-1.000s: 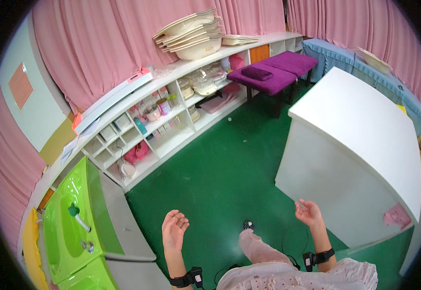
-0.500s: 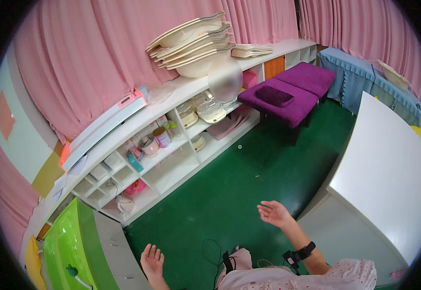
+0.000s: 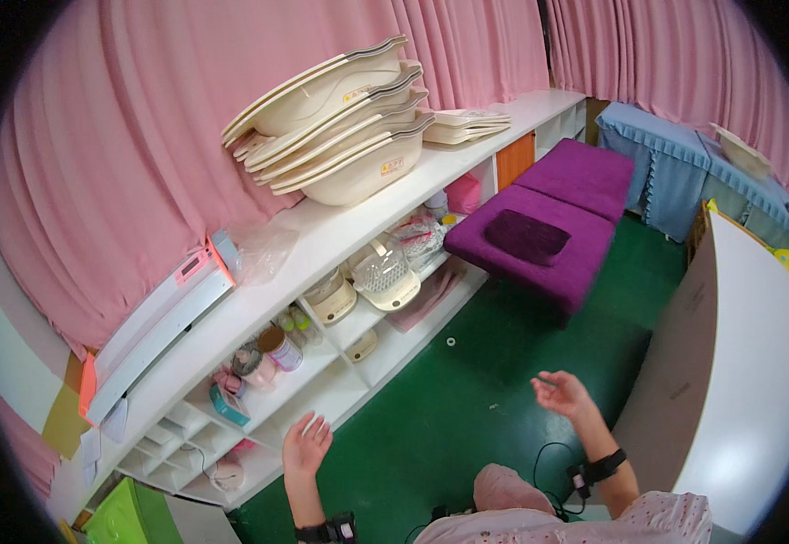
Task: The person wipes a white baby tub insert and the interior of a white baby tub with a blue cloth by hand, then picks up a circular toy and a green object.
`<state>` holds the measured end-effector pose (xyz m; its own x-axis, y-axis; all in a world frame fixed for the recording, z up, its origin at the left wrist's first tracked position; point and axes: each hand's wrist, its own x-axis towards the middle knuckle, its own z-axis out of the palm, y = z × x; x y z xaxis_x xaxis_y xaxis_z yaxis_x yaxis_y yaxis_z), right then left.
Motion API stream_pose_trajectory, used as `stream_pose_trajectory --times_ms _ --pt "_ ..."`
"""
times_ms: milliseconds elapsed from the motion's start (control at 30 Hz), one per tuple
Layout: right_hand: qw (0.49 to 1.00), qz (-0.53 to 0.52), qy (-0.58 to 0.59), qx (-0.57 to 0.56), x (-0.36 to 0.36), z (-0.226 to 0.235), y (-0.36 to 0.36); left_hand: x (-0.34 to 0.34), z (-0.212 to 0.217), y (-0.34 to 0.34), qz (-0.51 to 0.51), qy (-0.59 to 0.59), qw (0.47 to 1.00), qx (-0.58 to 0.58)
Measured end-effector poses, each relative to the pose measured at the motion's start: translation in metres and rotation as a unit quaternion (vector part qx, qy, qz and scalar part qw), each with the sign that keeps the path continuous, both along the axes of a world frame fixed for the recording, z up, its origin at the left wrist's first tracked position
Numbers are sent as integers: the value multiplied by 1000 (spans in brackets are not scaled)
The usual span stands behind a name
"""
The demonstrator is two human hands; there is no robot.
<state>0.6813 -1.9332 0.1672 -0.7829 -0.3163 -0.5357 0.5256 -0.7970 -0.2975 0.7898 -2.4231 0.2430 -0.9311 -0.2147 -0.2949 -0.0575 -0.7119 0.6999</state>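
My left hand (image 3: 306,444) is raised over the green floor, near the lower shelves, its fingers apart and nothing in it. On the right, my right hand (image 3: 561,394) hangs in the air with loosely curled fingers, also holding nothing. Both wrists wear a black strap with a small device. Ahead of my hands runs a long white shelf unit (image 3: 331,228). A stack of cream baby bathtubs (image 3: 358,172) stands on its top. In its compartments sit cream-based clear-domed appliances (image 3: 385,279), a tin (image 3: 281,348) and a teal box (image 3: 229,405).
A purple padded massage table (image 3: 553,186) with a dark cushion (image 3: 527,238) stands ahead right. A white panel-sided cabinet (image 3: 761,363) rises close on my right. An infant measuring scale (image 3: 163,322) lies on the shelf top. At lower left is a green tub (image 3: 131,517).
My view has shifted forward, so the shelves and tub stack look nearer. Both hands sit higher in the picture and further right; the green tub has mostly slid out at lower left.
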Motion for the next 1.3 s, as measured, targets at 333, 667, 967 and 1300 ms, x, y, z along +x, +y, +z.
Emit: stream_pose_trajectory --times_ms 333,667,967,1300 --pt "972 -105 181 104 -351 124 38 -319 142 -88 124 81 988 -41" --pt "668 -1 453 590 -631 302 -122 -491 265 -196 271 90 923 -258" --pt "805 -217 503 230 -784 467 -211 -639 347 -256 190 149 970 -26" --pt "777 -118 469 403 -861 515 -321 -662 351 -308 265 233 934 -57"
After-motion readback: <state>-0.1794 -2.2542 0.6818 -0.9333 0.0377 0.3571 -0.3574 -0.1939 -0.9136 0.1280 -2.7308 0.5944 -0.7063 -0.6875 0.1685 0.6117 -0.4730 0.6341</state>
